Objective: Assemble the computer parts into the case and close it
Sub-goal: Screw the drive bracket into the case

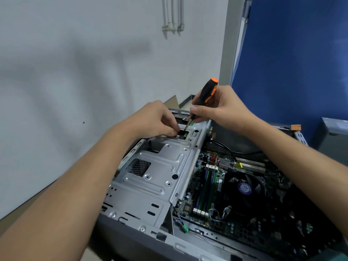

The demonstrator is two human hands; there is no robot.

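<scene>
Case (pixel 124 242) lies open on its side, board (pixel 207 187) exposed. Right hand (pixel 224 108) wraps the screwdriver (pixel 206 93); its shaft slants down and left toward a cutout (pixel 184 134) at the far end of the cage (pixel 160 166). Left hand (pixel 156 119), just beside the tip, pinches a small part (pixel 177 136) at the cutout's edge, likely a screw, too small to tell. Can't tell whether the tip is seated; the lid is nowhere in view

Office-like workroom: white wall (pixel 75 63), pipes (pixel 173 16), blue partition panel (pixel 291 53), opened computer case (pixel 131 242).
</scene>
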